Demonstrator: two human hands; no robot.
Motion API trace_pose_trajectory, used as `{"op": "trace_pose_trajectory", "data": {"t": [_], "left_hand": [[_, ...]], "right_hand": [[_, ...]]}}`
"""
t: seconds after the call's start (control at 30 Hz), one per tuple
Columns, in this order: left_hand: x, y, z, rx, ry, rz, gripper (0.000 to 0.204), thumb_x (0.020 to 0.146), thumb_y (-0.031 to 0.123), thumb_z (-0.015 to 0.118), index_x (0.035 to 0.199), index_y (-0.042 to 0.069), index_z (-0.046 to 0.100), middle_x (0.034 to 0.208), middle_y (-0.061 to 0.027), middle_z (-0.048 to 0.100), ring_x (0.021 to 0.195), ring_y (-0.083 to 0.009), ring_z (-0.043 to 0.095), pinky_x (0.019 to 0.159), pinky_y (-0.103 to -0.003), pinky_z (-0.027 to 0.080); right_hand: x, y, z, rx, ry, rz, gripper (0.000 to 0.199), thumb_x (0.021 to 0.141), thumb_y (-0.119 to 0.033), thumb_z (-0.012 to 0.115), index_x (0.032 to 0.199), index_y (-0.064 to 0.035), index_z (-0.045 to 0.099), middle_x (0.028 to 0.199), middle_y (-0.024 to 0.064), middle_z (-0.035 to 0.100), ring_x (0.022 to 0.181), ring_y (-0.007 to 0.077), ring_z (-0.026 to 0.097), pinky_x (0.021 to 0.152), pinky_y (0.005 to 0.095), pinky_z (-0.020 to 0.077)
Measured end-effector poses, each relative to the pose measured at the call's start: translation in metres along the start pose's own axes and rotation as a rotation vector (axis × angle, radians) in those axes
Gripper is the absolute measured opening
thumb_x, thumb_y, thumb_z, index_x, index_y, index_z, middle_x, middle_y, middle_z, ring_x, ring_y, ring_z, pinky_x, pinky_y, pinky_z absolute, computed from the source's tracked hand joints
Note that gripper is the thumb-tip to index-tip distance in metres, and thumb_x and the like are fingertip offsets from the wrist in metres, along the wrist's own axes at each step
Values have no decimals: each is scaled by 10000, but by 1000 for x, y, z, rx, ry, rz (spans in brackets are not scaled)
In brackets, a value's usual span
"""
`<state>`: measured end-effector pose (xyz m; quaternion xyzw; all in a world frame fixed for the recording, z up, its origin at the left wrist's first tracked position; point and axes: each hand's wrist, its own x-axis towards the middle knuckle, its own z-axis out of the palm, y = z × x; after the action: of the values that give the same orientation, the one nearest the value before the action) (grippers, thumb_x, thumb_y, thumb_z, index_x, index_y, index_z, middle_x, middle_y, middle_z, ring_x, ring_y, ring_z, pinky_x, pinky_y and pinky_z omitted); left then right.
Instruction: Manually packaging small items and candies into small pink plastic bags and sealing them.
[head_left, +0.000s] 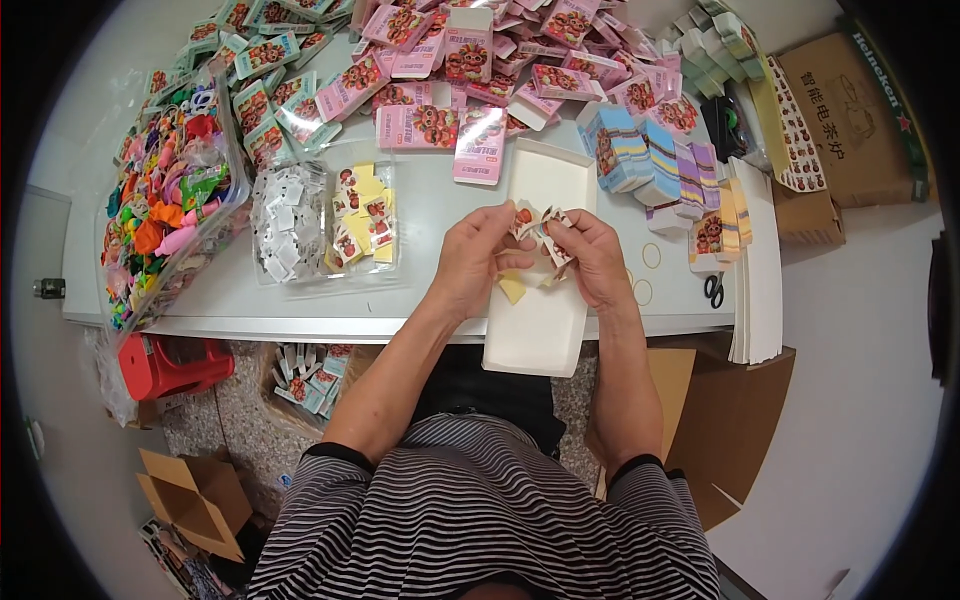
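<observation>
Above a long white open box [535, 340], both my hands are closed on small printed paper pieces. My left hand [470, 258] pinches a small sticker piece [522, 220] with a red picture between thumb and fingertips. In my right hand [594, 258] is a small bundle of printed stickers [557, 242], held between thumb and fingers and partly hidden by them. Under my fingers a yellow paper piece [512, 288] shows against the box. Left of my hands stands a clear plastic tray [330, 275] with white paper squares [283, 215] on one side and printed and yellow squares [362, 218] on the other.
Pink boxes [430, 125] and green boxes [268, 55] are heaped at the back. A clear bin [235, 200] of colourful small toys stands far left. Stacked card bundles [660, 165], rubber bands [651, 255] and black scissors [713, 290] lie right. A red stool [175, 365] is below the table.
</observation>
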<state>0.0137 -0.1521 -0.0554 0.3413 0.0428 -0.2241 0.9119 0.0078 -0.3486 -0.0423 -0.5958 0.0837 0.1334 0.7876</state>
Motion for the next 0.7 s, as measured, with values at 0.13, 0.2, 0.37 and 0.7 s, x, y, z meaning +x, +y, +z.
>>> {"op": "trace_pose_trajectory", "data": {"t": [0.13,0.2,0.37,0.7], "left_hand": [[-4,0,6,87,58,42,439,1074,389,529,1208,-19,622,1112,-133,705,938,-197,722,765,-325,646],[-4,-1,5,92,62,47,398,1063,354,571,1186,-18,639,1092,-129,716,902,-183,729,761,-310,643],[-5,0,0,277,243,27,215,997,168,697,1098,-22,696,954,-97,745,755,-156,735,749,-279,631],[-6,-8,18,110,154,119,268,1014,198,677,1156,-29,696,978,-100,741,806,-176,732,745,-277,619]], "right_hand": [[3,8,-2,-26,51,-65,172,962,-194,732,1022,-37,693,788,-20,669,633,29,578,490,200,460],[1,9,-5,-15,34,-42,161,968,-163,724,1048,-28,692,838,-10,689,672,37,603,548,199,481],[-3,3,-2,-17,179,-79,149,980,-131,703,1071,-14,690,888,7,712,703,54,641,601,200,504],[-12,-4,21,-26,137,-59,179,944,-180,755,1002,-17,707,764,-32,660,584,24,571,450,189,428]]}}
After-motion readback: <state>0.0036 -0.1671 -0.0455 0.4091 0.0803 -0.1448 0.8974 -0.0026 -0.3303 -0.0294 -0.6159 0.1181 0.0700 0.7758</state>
